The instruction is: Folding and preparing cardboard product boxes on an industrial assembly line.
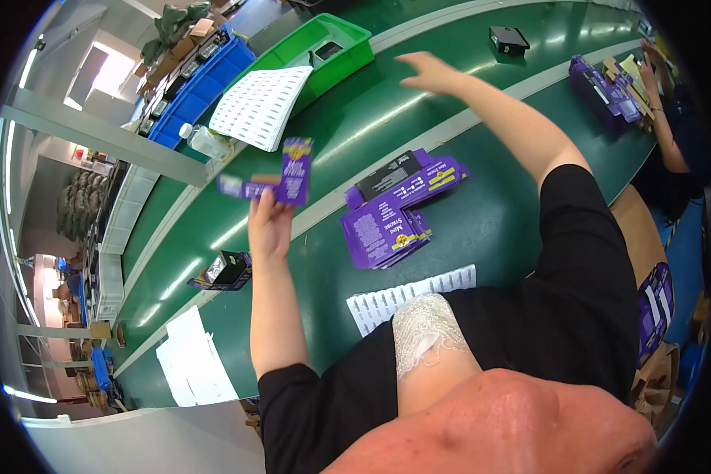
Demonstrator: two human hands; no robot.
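Observation:
My left hand (271, 229) pinches the lower edge of a partly unfolded purple carton (295, 170), raised over the bench's far edge strip. A brown cardboard-coloured patch shows inside it. My right hand (434, 73) stretches over the green belt, fingers apart and holding nothing. Beyond it, to the right, a black boxy device (509, 39) rests on the belt, not touched. Between my arms lies a stack of flattened purple cartons (383, 229). To the left, a black device sits in or against an opened purple carton (227, 271); which one I cannot tell.
A green bin (347, 59) holds a dark item, with a label sheet (261, 107) leaning over its side. Beside it are a clear bottle (207, 142) and a blue bin (189, 99). Another label sheet (415, 296) lies near my chest. At right, a co-worker's hands (652, 71) are near purple cartons (604, 95).

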